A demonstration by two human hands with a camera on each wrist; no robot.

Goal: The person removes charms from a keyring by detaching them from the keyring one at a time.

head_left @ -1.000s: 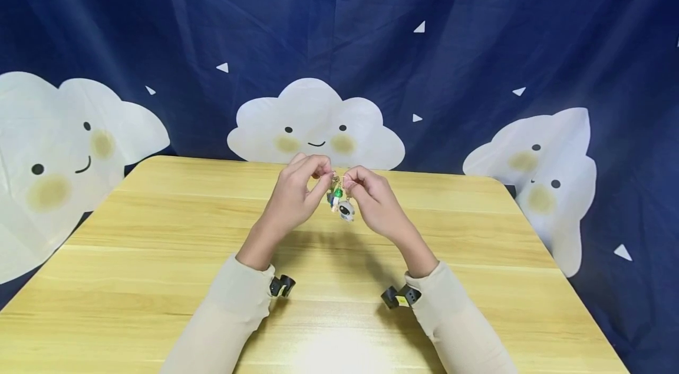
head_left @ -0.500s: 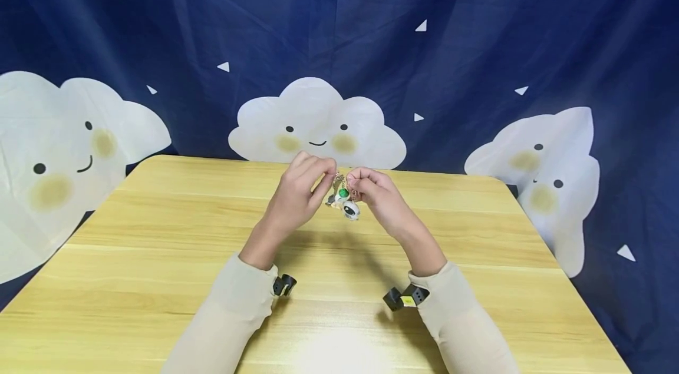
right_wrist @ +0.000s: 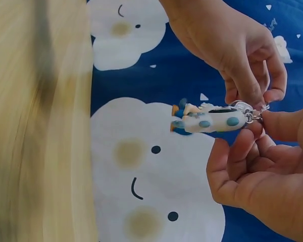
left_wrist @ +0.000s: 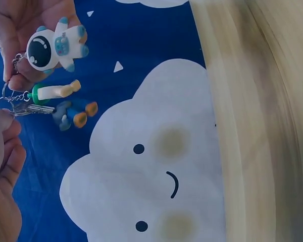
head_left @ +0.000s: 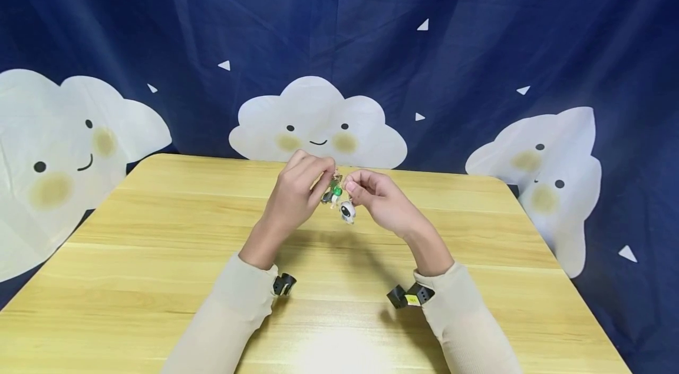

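Above the table, a bunch on a metal key ring (left_wrist: 1, 99) hangs between both hands. My left hand (head_left: 294, 191) pinches the ring with thumb and fingertips. My right hand (head_left: 383, 200) pinches the short chain of a white astronaut keychain (head_left: 347, 211), whose black visor and blue feet show in the left wrist view. Beside it hang silver keys (left_wrist: 35, 108), a small white figure charm with a green top (left_wrist: 54, 92) and a blue charm with orange ends (left_wrist: 77, 114). In the right wrist view, fingers partly hide where the chain meets the ring.
The wooden table (head_left: 159, 232) lies below the hands. A dark blue curtain (head_left: 371, 56) with white smiling clouds (head_left: 318, 115) hangs behind its far edge. Each wrist wears a small black camera (head_left: 411, 295), near a beige sleeve cuff.
My right hand has shifted slightly right, its wrist bending more. The astronaut keychain and the other charms have swung about, and the left hand stays nearly in place.
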